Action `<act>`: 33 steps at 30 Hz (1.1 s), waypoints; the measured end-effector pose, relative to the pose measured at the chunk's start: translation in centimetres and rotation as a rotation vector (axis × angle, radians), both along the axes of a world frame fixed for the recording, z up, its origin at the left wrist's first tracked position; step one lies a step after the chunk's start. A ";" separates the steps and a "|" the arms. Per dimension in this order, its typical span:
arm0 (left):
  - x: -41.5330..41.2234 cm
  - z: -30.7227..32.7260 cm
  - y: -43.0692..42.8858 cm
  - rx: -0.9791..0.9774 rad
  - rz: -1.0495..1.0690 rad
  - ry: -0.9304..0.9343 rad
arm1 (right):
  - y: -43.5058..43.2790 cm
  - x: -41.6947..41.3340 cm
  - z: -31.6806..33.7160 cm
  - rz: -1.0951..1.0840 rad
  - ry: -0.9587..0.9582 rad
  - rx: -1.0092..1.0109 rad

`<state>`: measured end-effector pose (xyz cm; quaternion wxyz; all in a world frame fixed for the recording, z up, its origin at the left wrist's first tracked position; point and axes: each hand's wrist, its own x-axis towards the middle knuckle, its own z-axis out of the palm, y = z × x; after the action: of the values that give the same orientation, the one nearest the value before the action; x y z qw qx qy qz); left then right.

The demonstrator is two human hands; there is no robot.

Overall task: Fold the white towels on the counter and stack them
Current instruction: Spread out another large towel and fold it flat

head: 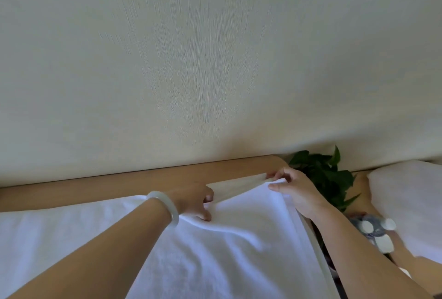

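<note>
Just one head cam, looking forward and slightly down, close over the counter; wall fills the upper frame.

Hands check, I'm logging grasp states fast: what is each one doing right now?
Left hand: fingers curled on the white towel, holding a fold.
Right hand: pinching the same towel's far corner.

Both hands (fingers curled) on white towel
</note>
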<state>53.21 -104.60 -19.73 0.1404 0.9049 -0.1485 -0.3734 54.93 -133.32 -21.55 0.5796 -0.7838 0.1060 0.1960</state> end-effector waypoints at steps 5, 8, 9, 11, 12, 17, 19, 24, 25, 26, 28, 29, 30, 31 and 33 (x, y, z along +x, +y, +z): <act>0.0 0.4 0.8 -0.289 0.142 -0.152 | -1.0 0.8 0.4 0.180 0.032 -0.089; 0.9 0.9 1.8 -0.328 0.184 -0.299 | -0.8 1.8 1.0 0.195 -0.070 -0.171; 1.3 0.8 2.6 -0.307 0.214 -0.266 | -0.7 2.2 0.8 0.169 -0.084 -0.168; 1.5 0.2 4.8 -0.137 0.187 -0.147 | -0.5 2.5 0.2 0.140 -0.072 -0.231; 1.5 -0.2 6.0 -0.039 0.140 -0.106 | -0.4 2.7 0.0 0.152 -0.067 -0.281; 1.1 -0.5 10.0 0.011 0.164 -0.169 | -0.9 3.8 0.0 0.341 -0.125 -0.512; 0.9 -0.6 10.3 0.002 0.175 -0.242 | -0.9 4.5 0.0 0.401 -0.150 -0.608; 0.2 -1.5 8.8 0.129 0.189 -0.339 | 0.8 5.9 -0.8 0.422 -0.132 -0.787; 0.0 -1.7 8.5 0.156 0.217 -0.353 | 1.1 5.7 -1.0 0.353 -0.133 -0.758; -0.2 -1.9 8.2 0.186 0.244 -0.366 | 1.3 5.3 -1.0 0.247 -0.121 -0.680; -0.7 -1.8 7.3 0.211 0.269 -0.379 | 0.9 3.7 -0.4 0.013 -0.062 -0.432; -0.9 -1.6 6.7 0.190 0.280 -0.372 | 0.3 2.7 -0.1 -0.072 -0.027 -0.330; -0.9 -1.4 5.9 0.149 0.288 -0.357 | -0.5 1.6 0.1 -0.115 0.012 -0.282; -0.9 -1.0 4.8 0.104 0.292 -0.343 | -1.4 0.4 0.2 -0.127 0.049 -0.267; -0.3 -0.3 1.9 0.031 0.259 -0.309 | -2.8 -1.9 0.4 -0.128 0.114 -0.262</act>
<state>52.92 -102.72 -20.08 0.1490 0.9650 -0.0449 -0.2110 53.05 -136.09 -21.19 0.4766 -0.8320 0.2131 0.1876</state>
